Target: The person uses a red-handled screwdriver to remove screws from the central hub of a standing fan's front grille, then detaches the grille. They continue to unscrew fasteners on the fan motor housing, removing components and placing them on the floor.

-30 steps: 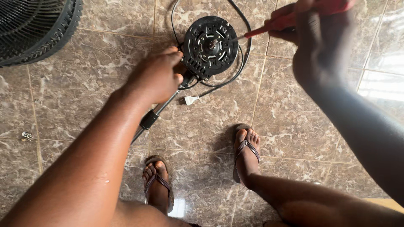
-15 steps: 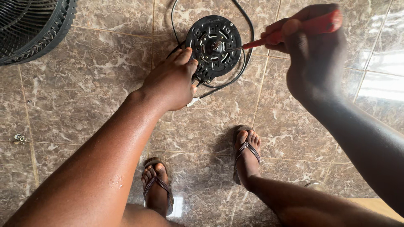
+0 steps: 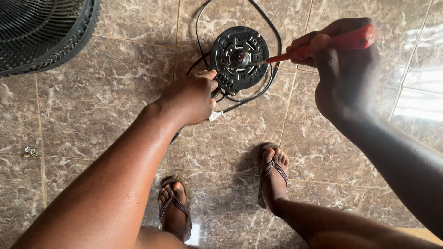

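- Fan motor (image 3: 240, 57), round and black, lies on the brown tiled floor (image 3: 115, 97), ahead of both sandalled feet.
- Left hand (image 3: 191, 99) curls closed against the motor's lower left edge, steadying it.
- Right hand (image 3: 344, 69) grips a red-handled screwdriver (image 3: 323, 46), tip at the motor's centre.
- Black cable (image 3: 270, 27) loops around the motor.

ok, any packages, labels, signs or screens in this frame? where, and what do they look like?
None in view: no package, label, sign or screen.
What is there: round black fan motor on the brown marble-pattern floor tiles, held by the left hand; red-handled screwdriver in the right hand; black fan grille at top left.
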